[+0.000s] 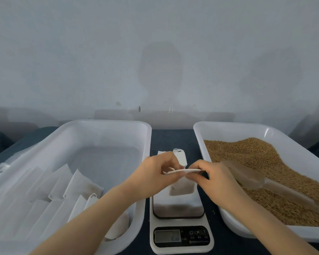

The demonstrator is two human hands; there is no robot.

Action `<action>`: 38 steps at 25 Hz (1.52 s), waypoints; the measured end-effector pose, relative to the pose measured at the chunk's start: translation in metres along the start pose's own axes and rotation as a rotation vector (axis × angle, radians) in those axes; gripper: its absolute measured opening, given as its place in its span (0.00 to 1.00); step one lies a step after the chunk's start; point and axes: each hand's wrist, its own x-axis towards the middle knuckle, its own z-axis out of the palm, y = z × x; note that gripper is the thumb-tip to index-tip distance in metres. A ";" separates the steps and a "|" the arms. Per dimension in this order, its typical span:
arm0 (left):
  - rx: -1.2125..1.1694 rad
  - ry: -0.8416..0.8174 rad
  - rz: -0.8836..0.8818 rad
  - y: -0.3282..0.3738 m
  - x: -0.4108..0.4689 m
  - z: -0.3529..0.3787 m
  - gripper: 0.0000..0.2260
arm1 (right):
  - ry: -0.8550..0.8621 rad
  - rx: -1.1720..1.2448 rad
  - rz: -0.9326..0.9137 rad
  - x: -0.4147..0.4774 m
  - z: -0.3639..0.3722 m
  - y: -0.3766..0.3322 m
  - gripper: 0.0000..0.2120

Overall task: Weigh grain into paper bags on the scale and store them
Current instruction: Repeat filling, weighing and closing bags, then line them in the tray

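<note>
The scale [180, 236] sits directly under the grip. The left hand [155, 173] and right hand [210, 175] pinch the mouth of the bag [183, 184], its rim lying crosswise between them. The scoop [265, 183] lies in the grain [247, 153] to the right, nearer the right hand, and the tray [145, 137] of bags is to the left.

Left tray [107, 123] and right tray [228, 124]: smooth, glossy white plastic. Paper bag [182, 186]: matt white. Grain [247, 150]: rough, granular. Scoop [265, 183]: translucent plastic. Scale [182, 222]: white plastic, glossy dark plate [179, 211]. Table cover [173, 138]: dark, matt, possibly cloth.
</note>
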 end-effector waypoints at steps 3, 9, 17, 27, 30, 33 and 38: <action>0.063 -0.035 0.015 0.003 0.001 0.003 0.03 | 0.005 0.009 -0.056 -0.001 -0.002 -0.005 0.03; -0.068 0.328 -0.179 0.022 0.000 -0.036 0.14 | 0.190 0.123 0.005 -0.003 -0.005 -0.007 0.05; 0.160 0.313 -0.642 -0.017 -0.039 -0.114 0.05 | 0.206 0.043 0.035 -0.003 -0.003 0.000 0.06; 0.381 0.052 -0.911 -0.060 -0.062 -0.109 0.05 | 0.177 0.061 0.025 -0.005 -0.003 -0.002 0.07; 0.452 0.080 -0.904 -0.059 -0.059 -0.112 0.08 | 0.165 0.038 0.032 -0.004 -0.002 -0.001 0.09; 0.690 0.210 -0.739 -0.050 -0.042 -0.105 0.22 | 0.143 0.003 0.042 -0.004 0.000 0.001 0.09; 0.884 0.235 -0.359 -0.008 0.025 -0.038 0.17 | 0.096 0.006 0.061 -0.003 0.001 0.000 0.10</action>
